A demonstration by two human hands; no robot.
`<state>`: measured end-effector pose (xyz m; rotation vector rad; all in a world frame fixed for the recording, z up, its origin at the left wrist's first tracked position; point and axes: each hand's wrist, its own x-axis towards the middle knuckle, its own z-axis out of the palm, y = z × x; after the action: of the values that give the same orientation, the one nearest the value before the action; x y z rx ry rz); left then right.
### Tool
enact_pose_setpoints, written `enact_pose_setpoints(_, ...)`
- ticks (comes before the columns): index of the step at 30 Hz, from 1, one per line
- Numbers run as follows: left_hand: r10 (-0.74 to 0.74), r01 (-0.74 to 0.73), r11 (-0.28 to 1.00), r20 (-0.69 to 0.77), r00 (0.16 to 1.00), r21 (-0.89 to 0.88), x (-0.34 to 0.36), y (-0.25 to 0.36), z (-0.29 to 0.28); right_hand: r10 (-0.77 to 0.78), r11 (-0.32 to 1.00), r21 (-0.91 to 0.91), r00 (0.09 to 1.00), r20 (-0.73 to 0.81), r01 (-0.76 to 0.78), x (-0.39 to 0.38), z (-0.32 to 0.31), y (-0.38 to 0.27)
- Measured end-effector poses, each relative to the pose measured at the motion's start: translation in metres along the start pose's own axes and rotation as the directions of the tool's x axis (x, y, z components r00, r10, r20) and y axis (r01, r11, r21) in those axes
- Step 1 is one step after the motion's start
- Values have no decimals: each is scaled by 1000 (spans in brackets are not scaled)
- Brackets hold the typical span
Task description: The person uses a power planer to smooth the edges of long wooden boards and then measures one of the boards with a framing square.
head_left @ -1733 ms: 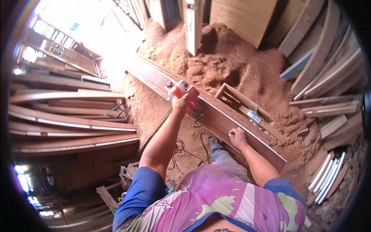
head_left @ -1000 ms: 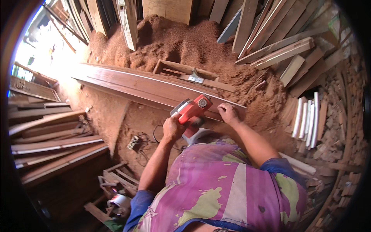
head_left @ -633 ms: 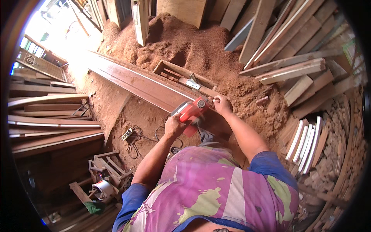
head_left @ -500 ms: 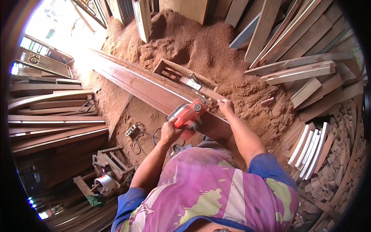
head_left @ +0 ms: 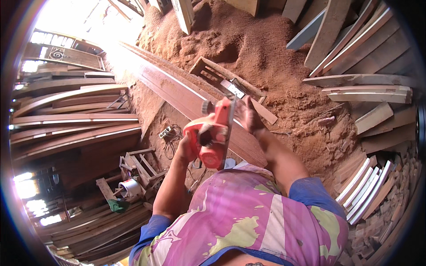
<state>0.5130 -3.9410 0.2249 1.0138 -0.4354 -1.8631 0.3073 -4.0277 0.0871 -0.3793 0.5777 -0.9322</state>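
Note:
My left hand (head_left: 187, 149) grips a red electric planer (head_left: 211, 153) by its body, holding it turned on its side with the flat sole facing right, near my belly. My right hand (head_left: 252, 119) is raised just right of the sole, fingers apart and slightly blurred; whether they touch the tool I cannot tell. Beneath both lies a long reddish-brown wooden board (head_left: 173, 97) running diagonally toward the bright upper left, partly hidden by the planer. Just past it sits a shallow wooden frame box (head_left: 204, 64) with a metal piece (head_left: 236, 91) on it.
Timber stacks (head_left: 75, 131) line the left; planks (head_left: 330, 33) lean at the upper right, with white-edged strips (head_left: 361, 186) lower right. Reddish sawdust (head_left: 262, 57) is heaped behind the board. A power strip (head_left: 165, 132) with cables, wooden scraps and a white bucket (head_left: 132, 187) lie lower left.
The planer has come off the board toward my body and turned onto its side. My right hand moved up from the board's right part to beside the sole, its fingers opening.

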Motion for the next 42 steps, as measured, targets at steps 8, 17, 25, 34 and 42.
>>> enact_pose_setpoints(8,70,-71,997,-20,997,-10,23,-55,-76,157,984,-112,968,195,-137,1,86,-46)
enact_pose_setpoints(17,-326,271,888,-91,941,-371,-1,-64,-56,-179,625,-781,973,-144,-1,-7,98,-21)
enact_pose_setpoints(25,-479,485,833,-89,873,266,-4,-38,-73,-44,503,-864,998,-34,-7,-6,100,-9)
enact_pose_setpoints(34,279,-175,924,-285,917,341,42,13,-47,193,918,-372,974,122,-136,28,44,4)
enact_pose_setpoints(42,259,-154,943,-361,896,296,27,7,-47,-45,-272,-834,872,-487,-480,33,-120,-23)
